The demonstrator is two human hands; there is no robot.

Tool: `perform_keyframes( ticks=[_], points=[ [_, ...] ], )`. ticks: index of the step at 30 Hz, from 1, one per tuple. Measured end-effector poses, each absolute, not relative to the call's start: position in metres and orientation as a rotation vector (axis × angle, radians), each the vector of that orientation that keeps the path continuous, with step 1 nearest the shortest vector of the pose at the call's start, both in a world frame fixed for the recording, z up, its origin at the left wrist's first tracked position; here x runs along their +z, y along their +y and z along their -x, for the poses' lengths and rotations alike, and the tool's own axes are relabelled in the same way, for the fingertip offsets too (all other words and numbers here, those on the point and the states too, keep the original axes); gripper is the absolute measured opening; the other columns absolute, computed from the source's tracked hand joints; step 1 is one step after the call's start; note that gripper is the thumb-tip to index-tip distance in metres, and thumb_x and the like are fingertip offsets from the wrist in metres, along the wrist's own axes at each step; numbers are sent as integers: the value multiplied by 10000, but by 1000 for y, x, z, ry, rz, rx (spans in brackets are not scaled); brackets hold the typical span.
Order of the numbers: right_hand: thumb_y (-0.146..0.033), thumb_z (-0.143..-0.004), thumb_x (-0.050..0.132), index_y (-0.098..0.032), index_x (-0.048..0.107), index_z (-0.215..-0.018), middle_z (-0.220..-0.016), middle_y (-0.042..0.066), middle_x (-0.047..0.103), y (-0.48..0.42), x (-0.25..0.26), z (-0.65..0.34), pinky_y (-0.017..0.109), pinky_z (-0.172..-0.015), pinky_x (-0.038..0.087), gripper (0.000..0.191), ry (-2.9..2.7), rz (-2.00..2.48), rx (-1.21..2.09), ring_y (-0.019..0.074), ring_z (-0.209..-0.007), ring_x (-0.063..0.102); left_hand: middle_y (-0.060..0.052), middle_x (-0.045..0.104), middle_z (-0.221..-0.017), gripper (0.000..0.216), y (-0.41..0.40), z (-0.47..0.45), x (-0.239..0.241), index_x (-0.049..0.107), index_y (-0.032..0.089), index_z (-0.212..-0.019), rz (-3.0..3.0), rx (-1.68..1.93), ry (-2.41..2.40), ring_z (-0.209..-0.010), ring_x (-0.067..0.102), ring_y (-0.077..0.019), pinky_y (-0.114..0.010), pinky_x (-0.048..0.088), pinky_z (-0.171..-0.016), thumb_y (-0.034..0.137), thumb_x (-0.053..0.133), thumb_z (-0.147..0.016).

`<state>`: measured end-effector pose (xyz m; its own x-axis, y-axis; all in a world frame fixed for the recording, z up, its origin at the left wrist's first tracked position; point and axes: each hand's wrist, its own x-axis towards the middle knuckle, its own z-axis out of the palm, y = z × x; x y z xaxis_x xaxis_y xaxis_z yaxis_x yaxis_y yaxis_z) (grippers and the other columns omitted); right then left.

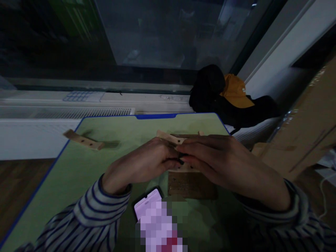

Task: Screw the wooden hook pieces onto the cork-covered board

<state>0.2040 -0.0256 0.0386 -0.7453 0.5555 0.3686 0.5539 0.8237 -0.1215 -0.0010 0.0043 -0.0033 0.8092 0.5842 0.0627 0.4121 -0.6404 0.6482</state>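
My left hand (143, 161) and my right hand (223, 162) meet over the middle of a green table mat (78, 168). Their fingertips are pinched together around a small dark thing (181, 160) that I cannot name. Under and behind the hands lies a wooden piece: a light strip with holes (172, 137) pokes out beyond the fingers, and a darker wooden panel (191, 184) shows below them. Both wrists wear striped sleeves.
A second light wooden strip with holes (83, 140) lies at the mat's far left. A phone with a lit screen (148, 204) rests near my left forearm. A black bag with an orange cap (235, 91) sits by the window sill; cardboard (309, 115) leans at right.
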Motion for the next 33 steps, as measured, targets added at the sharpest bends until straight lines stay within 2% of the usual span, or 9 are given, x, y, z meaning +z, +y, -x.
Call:
perform_keyframes(
  ticks=[5, 8, 10, 14, 20, 24, 29, 33],
  points=[
    [-214, -910, 524, -171, 598, -1084, -1152, 83, 662, -28, 40, -203, 339, -861, 525, 194, -2656, 897, 104, 199, -1003, 645, -4, 711, -924, 134, 5, 1, -4, 694, 202, -891, -2383, 386, 800, -869, 642, -145, -254, 453, -783, 286, 590, -878],
    [-214, -927, 494, -159, 531, -1230, -1251, 81, 611, -27, 41, -203, 324, -943, 482, 311, -2641, 813, 196, 180, -1115, 589, 2, 710, -990, 157, 5, 1, -5, 686, 212, -932, -2334, 458, 789, -920, 641, -146, -257, 453, -825, 328, 602, -868],
    [-166, -926, 479, -157, 510, -1259, -1288, 73, 588, -26, 41, -203, 299, -968, 461, 335, -2636, 751, 262, 160, -1158, 559, -1, 705, -1017, 150, 5, 2, -6, 682, 215, -951, -2319, 461, 770, -959, 634, -151, -259, 452, -854, 312, 600, -870],
    [-145, -905, 513, -164, 597, -1109, -1161, 53, 662, -25, 40, -203, 273, -898, 497, 222, -2629, 747, 274, 149, -1031, 630, -14, 713, -908, 158, 6, 2, -7, 698, 198, -870, -2349, 397, 733, -904, 641, -161, -275, 456, -867, 282, 566, -891],
    [-219, -901, 546, -175, 612, -1075, -1103, 76, 685, -25, 37, -203, 310, -816, 533, 192, -2613, 842, 96, 183, -947, 666, -2, 712, -942, 159, 5, 1, -5, 691, 199, -913, -2330, 381, 734, -893, 643, -138, -251, 456, -820, 249, 540, -909],
    [-244, -922, 509, -184, 600, -1113, -1102, 60, 681, -25, 37, -203, 316, -849, 524, 219, -2617, 883, 170, 173, -971, 654, 1, 707, -922, 139, 4, 1, -4, 696, 199, -896, -2355, 397, 800, -882, 639, -138, -249, 450, -807, 276, 581, -885],
    [-202, -934, 486, -174, 529, -1242, -1259, 51, 611, -26, 43, -206, 285, -975, 456, 313, -2620, 775, 303, 143, -1152, 563, -8, 705, -959, 145, 5, 2, -3, 702, 209, -907, -2351, 387, 778, -942, 633, -154, -266, 446, -875, 259, 567, -891],
    [-110, -908, 498, -184, 577, -1172, -1172, 27, 653, -27, 47, -207, 249, -952, 458, 286, -2644, 744, 393, 118, -1084, 598, 5, 709, -895, 158, 4, 1, 1, 702, 207, -863, -2361, 362, 801, -887, 641, -154, -247, 462, -811, 265, 558, -894]
  ],
)
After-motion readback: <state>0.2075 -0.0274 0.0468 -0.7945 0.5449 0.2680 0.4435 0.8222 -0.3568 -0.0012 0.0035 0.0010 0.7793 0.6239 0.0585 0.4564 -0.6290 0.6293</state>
